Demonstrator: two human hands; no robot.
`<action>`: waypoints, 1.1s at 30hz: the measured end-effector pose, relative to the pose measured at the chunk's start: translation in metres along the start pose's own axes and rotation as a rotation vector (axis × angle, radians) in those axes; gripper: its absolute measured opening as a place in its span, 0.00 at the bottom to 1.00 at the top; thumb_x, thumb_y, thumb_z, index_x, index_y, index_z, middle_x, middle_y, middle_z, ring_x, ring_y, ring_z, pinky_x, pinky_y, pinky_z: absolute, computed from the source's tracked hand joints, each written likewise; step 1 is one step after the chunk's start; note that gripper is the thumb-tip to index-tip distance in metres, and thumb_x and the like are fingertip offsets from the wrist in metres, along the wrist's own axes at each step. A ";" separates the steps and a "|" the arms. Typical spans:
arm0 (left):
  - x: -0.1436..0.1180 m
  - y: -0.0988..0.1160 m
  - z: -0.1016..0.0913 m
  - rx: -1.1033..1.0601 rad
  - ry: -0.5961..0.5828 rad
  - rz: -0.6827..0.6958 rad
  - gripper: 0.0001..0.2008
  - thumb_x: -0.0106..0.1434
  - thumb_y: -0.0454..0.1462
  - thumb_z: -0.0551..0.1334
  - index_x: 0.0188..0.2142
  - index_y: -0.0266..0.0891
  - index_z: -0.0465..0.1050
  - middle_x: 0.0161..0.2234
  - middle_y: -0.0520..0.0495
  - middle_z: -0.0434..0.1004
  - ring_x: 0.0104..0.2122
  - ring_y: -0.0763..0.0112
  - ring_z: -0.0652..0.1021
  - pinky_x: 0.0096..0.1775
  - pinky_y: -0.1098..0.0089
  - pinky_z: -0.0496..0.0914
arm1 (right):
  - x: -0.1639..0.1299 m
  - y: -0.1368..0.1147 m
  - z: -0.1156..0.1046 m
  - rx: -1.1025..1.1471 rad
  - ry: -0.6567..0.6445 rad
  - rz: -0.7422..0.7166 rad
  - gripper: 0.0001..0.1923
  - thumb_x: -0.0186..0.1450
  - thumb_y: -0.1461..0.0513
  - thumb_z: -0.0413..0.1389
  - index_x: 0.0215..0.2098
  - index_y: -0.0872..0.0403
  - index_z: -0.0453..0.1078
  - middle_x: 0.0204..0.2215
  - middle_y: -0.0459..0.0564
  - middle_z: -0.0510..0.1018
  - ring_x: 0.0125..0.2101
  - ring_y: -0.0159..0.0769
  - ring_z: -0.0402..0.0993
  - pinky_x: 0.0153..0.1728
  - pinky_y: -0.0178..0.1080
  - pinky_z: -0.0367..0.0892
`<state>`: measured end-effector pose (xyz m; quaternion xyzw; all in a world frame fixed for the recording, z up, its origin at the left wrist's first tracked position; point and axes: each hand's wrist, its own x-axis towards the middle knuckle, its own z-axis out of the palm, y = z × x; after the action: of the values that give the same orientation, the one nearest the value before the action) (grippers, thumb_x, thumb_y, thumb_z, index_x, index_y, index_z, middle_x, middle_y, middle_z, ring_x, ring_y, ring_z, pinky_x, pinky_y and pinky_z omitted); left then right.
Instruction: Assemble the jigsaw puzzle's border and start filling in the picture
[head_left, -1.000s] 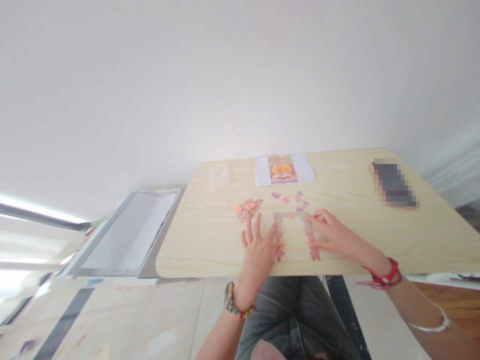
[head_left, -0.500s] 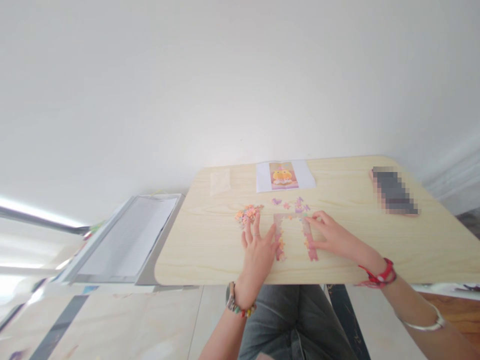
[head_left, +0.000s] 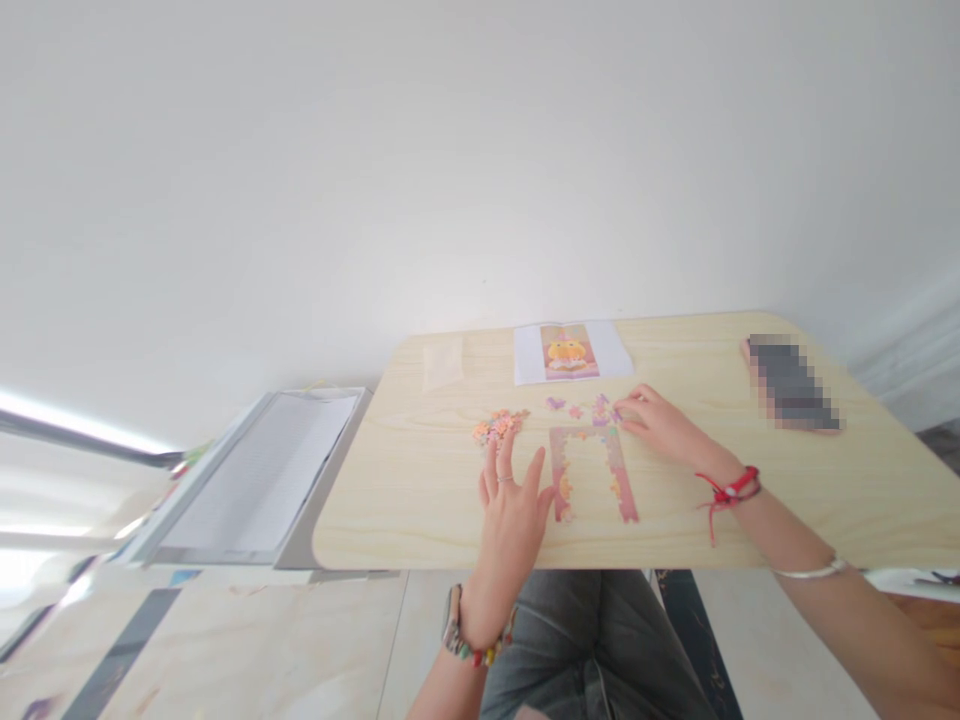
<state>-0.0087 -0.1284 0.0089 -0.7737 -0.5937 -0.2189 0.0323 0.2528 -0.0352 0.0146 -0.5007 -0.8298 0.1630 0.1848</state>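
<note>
Spreading wide beneath both hands, a pale wooden table (head_left: 420, 500) carries everything. Beyond the fingers lies a reference picture sheet (head_left: 570, 352). Between the hands sits a half-built puzzle frame (head_left: 592, 470), pink and arch-shaped. The left hand (head_left: 510, 505) rests flat, fingers splayed, gripping nothing, thumb touching the frame's left edge. The right hand (head_left: 660, 425) curls loosely at loose puzzle pieces (head_left: 596, 408); whether it pinches one, I cannot tell. A heap of orange pieces (head_left: 496, 426) lies just ahead of the left fingertips.
</note>
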 end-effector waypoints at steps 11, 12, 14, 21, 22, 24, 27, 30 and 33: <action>-0.021 -0.004 -0.001 -0.073 -0.033 0.001 0.19 0.61 0.37 0.58 0.53 0.45 0.63 0.62 0.37 0.43 0.61 0.45 0.51 0.51 0.47 0.64 | -0.028 -0.008 -0.004 0.033 0.035 0.012 0.07 0.65 0.60 0.46 0.36 0.52 0.64 0.37 0.51 0.67 0.40 0.40 0.68 0.44 0.46 0.65; -0.022 -0.002 -0.003 -0.084 -0.033 0.009 0.19 0.62 0.36 0.58 0.53 0.44 0.63 0.62 0.37 0.43 0.61 0.46 0.51 0.52 0.47 0.63 | -0.036 -0.016 -0.005 0.049 0.031 0.004 0.07 0.65 0.60 0.47 0.37 0.52 0.64 0.37 0.51 0.67 0.40 0.40 0.68 0.44 0.46 0.65; -0.023 0.003 -0.007 -0.111 -0.029 0.017 0.18 0.62 0.36 0.58 0.53 0.45 0.64 0.62 0.38 0.43 0.61 0.47 0.51 0.53 0.48 0.63 | -0.051 -0.033 -0.006 0.079 0.008 -0.022 0.06 0.65 0.61 0.46 0.36 0.51 0.64 0.36 0.50 0.68 0.40 0.40 0.69 0.44 0.46 0.66; -0.023 0.024 -0.014 -0.187 -0.049 0.047 0.17 0.63 0.34 0.56 0.51 0.44 0.65 0.61 0.40 0.44 0.61 0.49 0.50 0.54 0.49 0.62 | -0.092 -0.071 0.008 0.086 -0.045 -0.055 0.05 0.65 0.64 0.48 0.37 0.51 0.65 0.35 0.50 0.69 0.38 0.38 0.70 0.40 0.44 0.69; -0.023 0.025 -0.014 -0.189 -0.047 0.053 0.17 0.63 0.33 0.56 0.51 0.44 0.65 0.60 0.39 0.45 0.61 0.49 0.50 0.54 0.49 0.62 | -0.095 -0.072 0.010 0.085 -0.050 -0.053 0.05 0.65 0.64 0.48 0.37 0.51 0.65 0.35 0.50 0.70 0.37 0.38 0.70 0.40 0.44 0.69; -0.025 0.025 -0.015 -0.193 -0.047 0.058 0.17 0.63 0.33 0.56 0.51 0.44 0.65 0.60 0.39 0.45 0.61 0.49 0.50 0.54 0.49 0.62 | -0.097 -0.075 0.013 0.085 -0.066 -0.057 0.05 0.64 0.65 0.48 0.37 0.52 0.64 0.35 0.51 0.70 0.37 0.39 0.70 0.40 0.44 0.69; -0.028 0.024 -0.015 -0.197 -0.052 0.054 0.16 0.62 0.32 0.56 0.51 0.43 0.66 0.60 0.40 0.45 0.61 0.49 0.50 0.54 0.49 0.62 | -0.098 -0.078 0.015 0.081 -0.078 -0.059 0.06 0.64 0.67 0.47 0.37 0.52 0.64 0.35 0.51 0.70 0.37 0.39 0.70 0.39 0.44 0.69; -0.029 0.023 -0.016 -0.192 -0.045 0.051 0.16 0.62 0.32 0.56 0.50 0.43 0.66 0.60 0.39 0.46 0.61 0.50 0.51 0.54 0.50 0.62 | -0.096 -0.081 0.015 0.083 -0.068 -0.054 0.06 0.64 0.66 0.47 0.37 0.52 0.64 0.34 0.51 0.70 0.36 0.38 0.70 0.38 0.43 0.69; -0.030 0.023 -0.015 -0.196 -0.042 0.047 0.16 0.62 0.32 0.56 0.50 0.43 0.66 0.60 0.39 0.47 0.61 0.49 0.51 0.54 0.50 0.63 | -0.092 -0.078 0.013 0.082 -0.049 -0.041 0.05 0.65 0.64 0.47 0.36 0.52 0.64 0.34 0.51 0.69 0.36 0.38 0.70 0.39 0.43 0.69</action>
<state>0.0019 -0.1668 0.0163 -0.7913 -0.5515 -0.2591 -0.0509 0.2265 -0.1532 0.0259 -0.4716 -0.8367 0.2053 0.1879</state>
